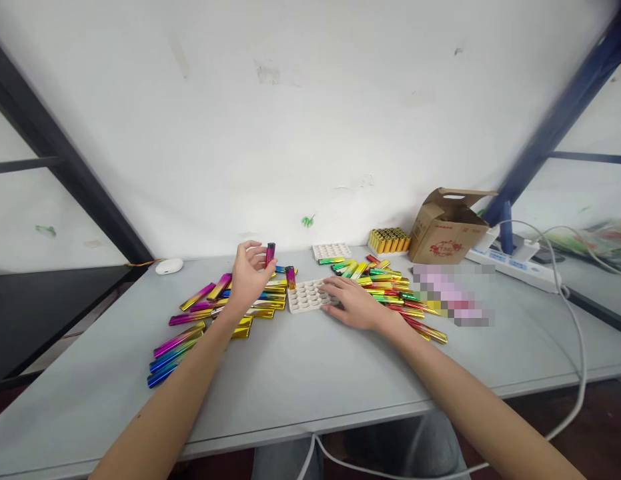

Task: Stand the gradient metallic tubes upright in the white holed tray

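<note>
My left hand [249,275] is raised above the table, its thumb and fingers closed round a shiny purple lighter [270,254] held upright. Just right of it is a white slotted tray [303,298], where one purple-and-gold lighter [291,277] stands in the far left corner. My right hand [357,303] lies over the tray's right end with its fingers apart, touching it and hiding part of its slots. Loose metallic lighters [177,340] in purple, blue and gold are spread around my left forearm. Red, green and gold lighters [390,283] are heaped beyond my right hand.
Near the wall lies a second white tray [331,251]. Beside it, a block of upright yellow lighters [389,241] stands by an open cardboard box [447,233]. A power strip [520,268] with trailing white cables is at right, and a white case [169,266] at left.
</note>
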